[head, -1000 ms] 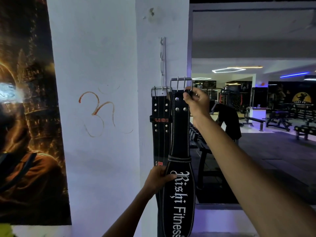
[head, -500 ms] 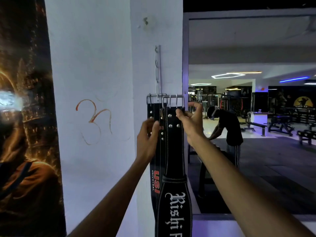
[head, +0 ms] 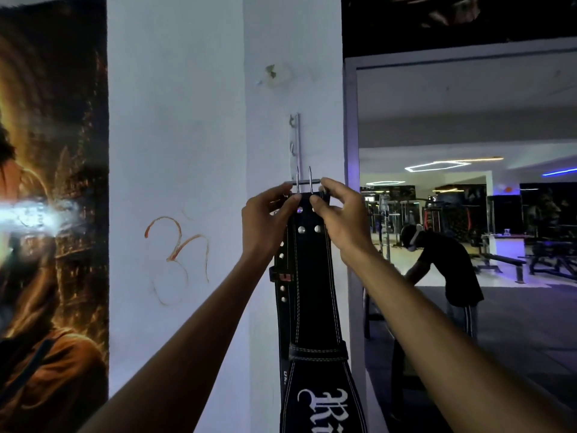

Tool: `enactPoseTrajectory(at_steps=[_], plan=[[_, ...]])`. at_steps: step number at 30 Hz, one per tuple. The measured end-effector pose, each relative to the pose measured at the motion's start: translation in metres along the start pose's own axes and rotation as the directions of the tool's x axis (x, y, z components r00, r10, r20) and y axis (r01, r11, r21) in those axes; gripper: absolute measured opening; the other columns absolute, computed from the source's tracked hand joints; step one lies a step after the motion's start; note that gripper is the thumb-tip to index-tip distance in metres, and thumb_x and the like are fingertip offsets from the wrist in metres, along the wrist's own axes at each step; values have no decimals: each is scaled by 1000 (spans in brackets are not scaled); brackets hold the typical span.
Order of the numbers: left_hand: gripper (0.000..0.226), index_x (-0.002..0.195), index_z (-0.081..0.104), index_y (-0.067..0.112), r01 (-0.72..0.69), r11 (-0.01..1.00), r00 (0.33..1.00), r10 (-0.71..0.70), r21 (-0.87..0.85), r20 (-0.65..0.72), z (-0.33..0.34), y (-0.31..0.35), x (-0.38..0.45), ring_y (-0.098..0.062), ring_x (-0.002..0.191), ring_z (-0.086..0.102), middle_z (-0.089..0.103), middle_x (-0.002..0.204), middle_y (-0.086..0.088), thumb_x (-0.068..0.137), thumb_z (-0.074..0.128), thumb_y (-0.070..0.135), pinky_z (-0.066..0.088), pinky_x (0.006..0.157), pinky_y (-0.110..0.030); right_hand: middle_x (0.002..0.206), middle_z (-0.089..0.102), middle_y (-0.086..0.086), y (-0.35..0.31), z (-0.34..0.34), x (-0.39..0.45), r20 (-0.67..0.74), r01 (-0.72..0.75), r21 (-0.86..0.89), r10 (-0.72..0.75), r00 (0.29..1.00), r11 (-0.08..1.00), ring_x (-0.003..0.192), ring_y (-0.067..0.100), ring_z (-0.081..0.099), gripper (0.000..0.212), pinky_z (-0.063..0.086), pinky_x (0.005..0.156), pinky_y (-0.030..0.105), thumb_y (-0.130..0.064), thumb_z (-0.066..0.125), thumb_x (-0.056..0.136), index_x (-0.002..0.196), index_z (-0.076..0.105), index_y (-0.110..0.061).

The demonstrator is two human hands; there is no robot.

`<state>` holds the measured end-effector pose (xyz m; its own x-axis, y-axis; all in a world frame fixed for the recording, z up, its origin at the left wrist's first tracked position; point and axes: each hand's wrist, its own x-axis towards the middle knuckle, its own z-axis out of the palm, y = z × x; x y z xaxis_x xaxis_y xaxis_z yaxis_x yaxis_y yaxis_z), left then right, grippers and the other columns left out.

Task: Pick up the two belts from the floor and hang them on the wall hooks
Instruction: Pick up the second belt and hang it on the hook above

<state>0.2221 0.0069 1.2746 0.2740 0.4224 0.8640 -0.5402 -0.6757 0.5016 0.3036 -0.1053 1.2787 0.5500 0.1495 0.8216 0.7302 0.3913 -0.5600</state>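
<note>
White pillar (head: 193, 120) — carries a slim metal hook rail (head: 297, 142) on its right face. Poster (head: 53, 198) — dark, orange-lit, left of the pillar. Front belt (head: 312, 292) — black, white stitching and lettering, hanging down the pillar below the rail. Second belt (head: 282, 276) — black, studded, red tag, mostly hidden behind the first. Left hand (head: 265, 223) — fingers pinched on the front belt's top left corner. Right hand (head: 340, 217) — pinching the top right corner. Buckle (head: 304, 182) — two prongs upright, just under the rail.
</note>
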Motion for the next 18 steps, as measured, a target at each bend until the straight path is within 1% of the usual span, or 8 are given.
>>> enactPoseTrajectory(at_steps=[3, 6, 9, 11, 12, 13, 15, 18], plan=[[36, 121, 75, 14, 8, 996, 1000, -6, -83, 16, 6, -13, 25, -23, 99, 77, 80, 104, -9, 87, 76, 27, 60, 95, -51, 124, 64, -1, 1, 5, 22, -18, 20, -9, -20, 1000, 1000, 86, 16, 70, 45, 56, 59, 16, -10, 70, 89, 132, 60, -13], [33, 118, 74, 19, -31, 989, 999, 35, -142, 24, 13, -23, 53, -28, 100, 76, 79, 105, -8, 86, 75, 28, 60, 93, -56, 119, 61, -3, 3, 11, 48, -35, 55, -23, -56, 998, 998, 79, 3, 64, 45, 47, 51, 4, -8, 69, 89, 133, 59, -11], [50, 131, 63, 18, -16, 981, 999, 23, -192, 33, 18, -31, 83, -27, 103, 75, 76, 114, -8, 84, 77, 29, 60, 92, -56, 126, 65, 0, 9, 23, 75, -72, 90, -59, -94, 993, 994, 97, 11, 68, 46, 53, 70, 8, -12, 71, 88, 132, 60, -12], [78, 149, 47, 12, 6, 975, 999, 2, -224, 37, 21, -38, 106, -24, 108, 75, 74, 123, -9, 81, 80, 32, 60, 93, -53, 127, 66, 3, 15, 33, 91, -108, 111, -86, -120, 987, 990, 110, 17, 67, 47, 56, 89, 23, -15, 73, 86, 131, 62, -12], [86, 153, 39, 8, 13, 972, 999, -4, -236, 38, 24, -43, 116, -24, 110, 74, 73, 126, -10, 81, 81, 32, 60, 94, -52, 128, 66, 4, 17, 36, 99, -107, 115, -96, -125, 986, 989, 109, 18, 67, 47, 57, 89, 26, -15, 73, 86, 131, 61, -11], [88, 154, 36, 5, 20, 970, 999, -10, -242, 45, 26, -46, 124, -24, 111, 73, 72, 127, -12, 83, 81, 30, 61, 94, -50, 128, 65, 4, 19, 39, 107, -102, 113, -104, -124, 987, 988, 104, 15, 68, 47, 59, 80, 20, -15, 72, 87, 132, 61, -10], [81, 153, 38, 2, 55, 960, 997, -40, -275, 60, 28, -52, 138, -23, 110, 72, 72, 126, -15, 87, 79, 24, 63, 85, -39, 126, 64, 4, 23, 44, 121, -94, 105, -115, -116, 989, 988, 89, 4, 66, 45, 50, 58, 4, -13, 70, 89, 133, 59, -7], [71, 148, 46, 0, 71, 947, 997, -59, -312, 47, 30, -63, 156, -17, 97, 73, 73, 118, -15, 89, 78, 23, 61, 69, -24, 119, 66, 2, 35, 52, 140, -121, 124, -134, -140, 983, 983, 101, 11, 65, 43, 50, 64, 4, -15, 70, 89, 131, 61, -7]])
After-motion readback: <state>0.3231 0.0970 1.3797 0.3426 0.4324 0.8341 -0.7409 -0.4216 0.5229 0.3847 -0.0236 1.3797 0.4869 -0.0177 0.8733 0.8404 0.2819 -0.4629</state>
